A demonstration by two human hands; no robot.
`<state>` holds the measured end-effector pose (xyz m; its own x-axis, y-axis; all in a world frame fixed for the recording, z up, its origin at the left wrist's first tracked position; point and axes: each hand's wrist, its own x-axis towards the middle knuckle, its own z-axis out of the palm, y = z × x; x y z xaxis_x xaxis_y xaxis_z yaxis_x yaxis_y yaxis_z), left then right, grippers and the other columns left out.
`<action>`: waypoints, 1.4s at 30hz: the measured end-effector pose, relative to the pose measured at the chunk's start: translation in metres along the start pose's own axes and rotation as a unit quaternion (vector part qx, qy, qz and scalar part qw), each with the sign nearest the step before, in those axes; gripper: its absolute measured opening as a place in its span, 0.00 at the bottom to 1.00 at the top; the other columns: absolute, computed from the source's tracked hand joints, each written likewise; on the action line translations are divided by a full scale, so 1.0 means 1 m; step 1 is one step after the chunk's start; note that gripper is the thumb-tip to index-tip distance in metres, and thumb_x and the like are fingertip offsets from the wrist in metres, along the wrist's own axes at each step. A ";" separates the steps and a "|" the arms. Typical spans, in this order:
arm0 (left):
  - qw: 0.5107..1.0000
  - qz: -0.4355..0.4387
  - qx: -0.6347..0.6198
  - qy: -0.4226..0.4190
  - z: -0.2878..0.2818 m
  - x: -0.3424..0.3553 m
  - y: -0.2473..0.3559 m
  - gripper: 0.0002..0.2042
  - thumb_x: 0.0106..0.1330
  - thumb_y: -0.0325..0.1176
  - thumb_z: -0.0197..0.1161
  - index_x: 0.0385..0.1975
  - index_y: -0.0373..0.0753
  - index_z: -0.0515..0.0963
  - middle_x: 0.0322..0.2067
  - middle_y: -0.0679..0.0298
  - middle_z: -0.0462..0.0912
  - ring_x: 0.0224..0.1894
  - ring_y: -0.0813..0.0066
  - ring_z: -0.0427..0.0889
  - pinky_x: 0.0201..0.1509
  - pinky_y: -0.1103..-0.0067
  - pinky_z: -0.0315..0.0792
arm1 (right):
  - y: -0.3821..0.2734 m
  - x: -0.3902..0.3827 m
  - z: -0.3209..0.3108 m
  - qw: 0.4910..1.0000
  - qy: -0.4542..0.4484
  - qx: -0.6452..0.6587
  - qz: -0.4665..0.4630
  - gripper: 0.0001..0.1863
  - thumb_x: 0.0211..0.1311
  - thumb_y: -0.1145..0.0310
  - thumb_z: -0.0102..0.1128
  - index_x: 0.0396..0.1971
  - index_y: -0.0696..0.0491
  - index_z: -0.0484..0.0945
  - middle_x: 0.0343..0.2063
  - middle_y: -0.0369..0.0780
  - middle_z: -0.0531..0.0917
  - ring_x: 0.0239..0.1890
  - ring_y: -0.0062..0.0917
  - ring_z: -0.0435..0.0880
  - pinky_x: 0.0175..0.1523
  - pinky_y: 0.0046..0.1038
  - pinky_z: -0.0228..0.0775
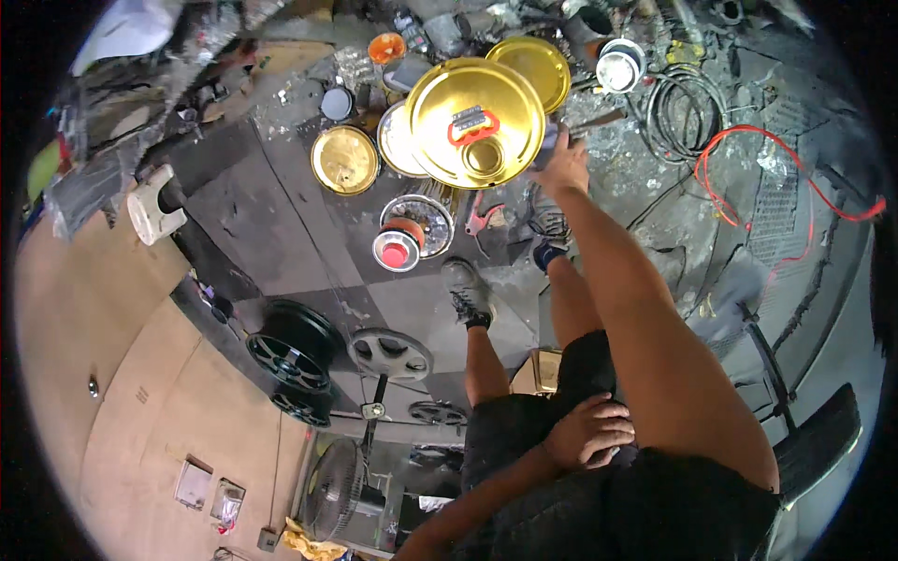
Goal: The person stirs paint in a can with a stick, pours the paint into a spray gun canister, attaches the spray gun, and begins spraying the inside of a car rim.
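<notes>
My right hand (565, 166) reaches forward past my shoe to a dark bluish-grey thing (547, 145) beside a large gold metal can (435, 103). Its fingers are bent around that thing, whose kind I cannot make out. A red handle (473, 125) and a round spout ring (485, 159) sit on the gold can's top. Just beyond my right fingers lies a flat-bladed tool (601, 122). My left hand (592, 432) rests in my lap against my dark shorts, fingers curled in and nothing visible in them.
Behind the large can stands a gold round lid (533, 73). Left of it are a smaller gold tin (345, 160) and a tin with a red cap (397, 251). Red-handled pliers (483, 217) lie near my shoes. Coiled cable (683, 112) and red hose (748, 140) are at right; wheel rims (295, 346) at left.
</notes>
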<state>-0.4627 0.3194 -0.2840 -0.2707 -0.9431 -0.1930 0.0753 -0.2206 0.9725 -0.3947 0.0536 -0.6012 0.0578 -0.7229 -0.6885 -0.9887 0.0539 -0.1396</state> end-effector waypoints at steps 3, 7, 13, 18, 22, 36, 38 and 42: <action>1.000 -0.016 0.017 -0.010 -0.004 0.000 0.015 0.11 0.57 0.30 0.66 0.41 0.44 0.84 0.51 0.64 0.85 0.65 0.60 0.75 0.74 0.54 0.59 | 0.023 -0.025 -0.046 0.999 -0.037 -0.022 -0.029 0.69 0.40 0.54 0.86 0.78 0.44 0.44 0.70 0.60 0.58 0.72 0.57 0.61 0.71 0.47 0.67; 0.999 -0.046 -0.012 0.005 0.001 -0.003 0.023 0.09 0.61 0.29 0.68 0.41 0.43 0.84 0.49 0.63 0.86 0.58 0.59 0.80 0.69 0.55 0.66 | 0.045 -0.101 -0.106 0.996 -0.014 -0.033 -0.082 0.68 0.38 0.55 0.85 0.77 0.45 0.46 0.66 0.60 0.62 0.70 0.58 0.63 0.71 0.47 0.66; 0.956 -0.140 0.169 0.194 -0.078 -0.014 0.077 0.38 0.50 0.34 0.80 0.63 0.35 0.71 0.57 0.47 0.78 0.61 0.45 0.76 0.66 0.61 0.70 | 0.042 -0.272 -0.234 0.980 -0.048 -0.025 -0.192 0.64 0.36 0.54 0.84 0.75 0.49 0.54 0.59 0.58 0.68 0.65 0.57 0.68 0.67 0.49 0.69; 0.915 -0.083 0.315 0.239 -0.130 -0.046 0.168 0.53 0.41 0.37 0.85 0.69 0.32 0.61 0.66 0.43 0.70 0.69 0.41 0.68 0.72 0.58 0.64 | 0.016 -0.406 -0.300 0.948 -0.062 0.017 -0.311 0.64 0.34 0.52 0.84 0.76 0.44 0.57 0.57 0.58 0.70 0.59 0.57 0.75 0.64 0.48 0.71; 0.898 -0.015 0.335 0.285 -0.133 -0.089 0.223 0.55 0.36 0.40 0.86 0.68 0.31 0.62 0.64 0.44 0.71 0.67 0.42 0.70 0.71 0.57 0.65 | -0.036 -0.511 -0.347 0.924 -0.073 0.046 -0.372 0.60 0.37 0.47 0.84 0.73 0.41 0.60 0.56 0.56 0.71 0.58 0.57 0.76 0.63 0.48 0.73; 0.883 0.094 0.312 0.338 -0.167 -0.240 0.299 0.55 0.36 0.48 0.86 0.67 0.33 0.63 0.61 0.46 0.73 0.65 0.44 0.73 0.70 0.58 0.68 | -0.112 -0.611 -0.344 0.851 -0.045 0.286 -0.439 0.15 0.65 0.60 0.70 0.41 0.57 0.84 0.25 0.39 0.82 0.24 0.24 0.78 0.32 0.31 0.73; 0.884 0.115 0.300 0.340 -0.165 -0.253 0.291 0.56 0.35 0.47 0.86 0.67 0.34 0.62 0.61 0.46 0.73 0.65 0.44 0.74 0.69 0.58 0.69 | -0.112 -0.622 -0.337 0.859 0.015 0.240 -0.451 0.14 0.68 0.60 0.67 0.34 0.58 0.86 0.25 0.43 0.85 0.23 0.25 0.79 0.30 0.32 0.72; 0.886 0.100 0.260 0.370 -0.148 -0.262 0.287 0.58 0.33 0.42 0.88 0.68 0.35 0.60 0.62 0.47 0.73 0.64 0.45 0.74 0.68 0.59 0.70 | -0.088 -0.653 -0.325 0.777 0.050 0.048 -0.626 0.15 0.68 0.59 0.66 0.32 0.58 0.87 0.31 0.48 0.87 0.29 0.39 0.88 0.35 0.37 0.78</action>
<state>-0.2281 0.4664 0.0264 0.4169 -0.8974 0.1443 -0.4545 -0.0683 0.8881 -0.3904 0.2964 0.0920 0.9498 -0.3005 0.0871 -0.1519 -0.6862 -0.7114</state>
